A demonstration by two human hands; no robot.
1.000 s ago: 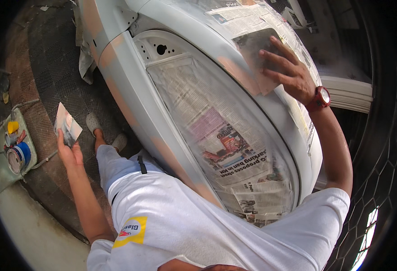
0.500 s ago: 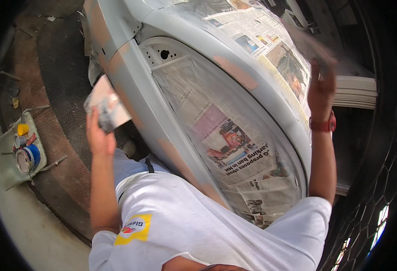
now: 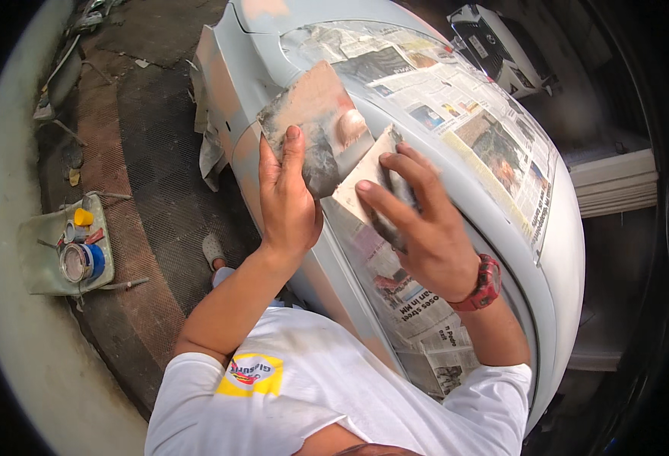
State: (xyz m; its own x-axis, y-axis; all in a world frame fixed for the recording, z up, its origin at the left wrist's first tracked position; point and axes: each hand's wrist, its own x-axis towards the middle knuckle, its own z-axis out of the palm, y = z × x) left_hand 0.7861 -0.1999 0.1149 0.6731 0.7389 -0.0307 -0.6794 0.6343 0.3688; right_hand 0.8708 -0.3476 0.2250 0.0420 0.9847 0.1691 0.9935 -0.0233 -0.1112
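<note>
My left hand grips a square putty board from below, its thumb lying on the top face. Pinkish and dark grey smears cover the board, and a rounded lump of pinkish putty sits near its right corner. My right hand holds a flat putty spreader, fingers extended over its pale, dark-streaked face. The spreader is close to the board's lower right edge; whether they touch I cannot tell. Both are above a light grey car body with pinkish patches.
Newspaper masks the car's windows. At the left, an upturned pale chair bears a can and a yellow cup. Perforated matting lies on the floor. A white vehicle stands at the far right.
My left hand has brought the board rightward and up over the car. My right hand has come down and left with the spreader beside the board. The view has shifted.
</note>
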